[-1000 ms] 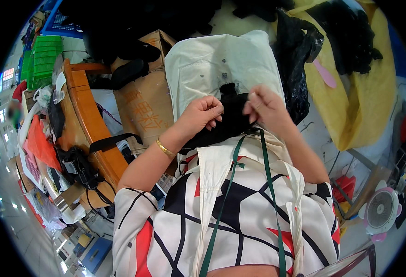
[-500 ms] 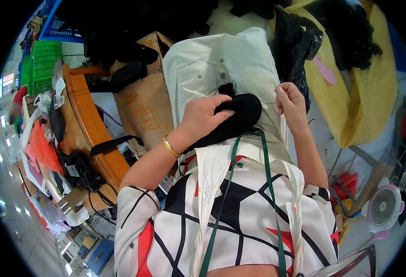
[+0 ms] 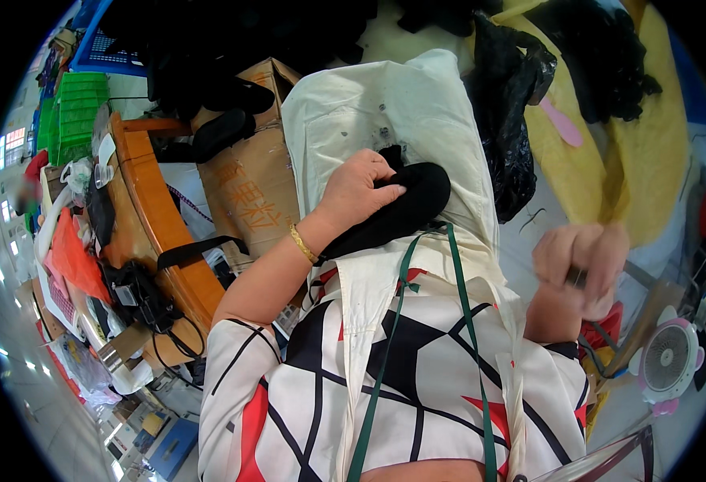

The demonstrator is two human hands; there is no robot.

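My left hand (image 3: 360, 191) pinches the edge of a soft black cloth piece (image 3: 423, 198) with a rounded end, thumb and fingers closed on it. The piece lies over a pale cloth-covered pad (image 3: 441, 104) in my lap. A small dark tuft (image 3: 391, 155) pokes out just beyond my fingertips. Away to the right, apart from the black piece, my right hand (image 3: 579, 265) is smeared by motion. Its fingers look curled in, and a small dark spot shows between them. What it holds, if anything, is too blurred to name.
A cardboard box (image 3: 248, 193) and an orange wooden stool (image 3: 145, 193) stand at my left. Dark items are heaped beyond the pad. To the right are a black plastic bag (image 3: 507, 120), a yellow sack (image 3: 642, 177) and a small fan (image 3: 668, 360).
My right hand has swung right and nearer to me, away from the black piece; a thin thread showed between them before. My left hand keeps its grip, nearly still.
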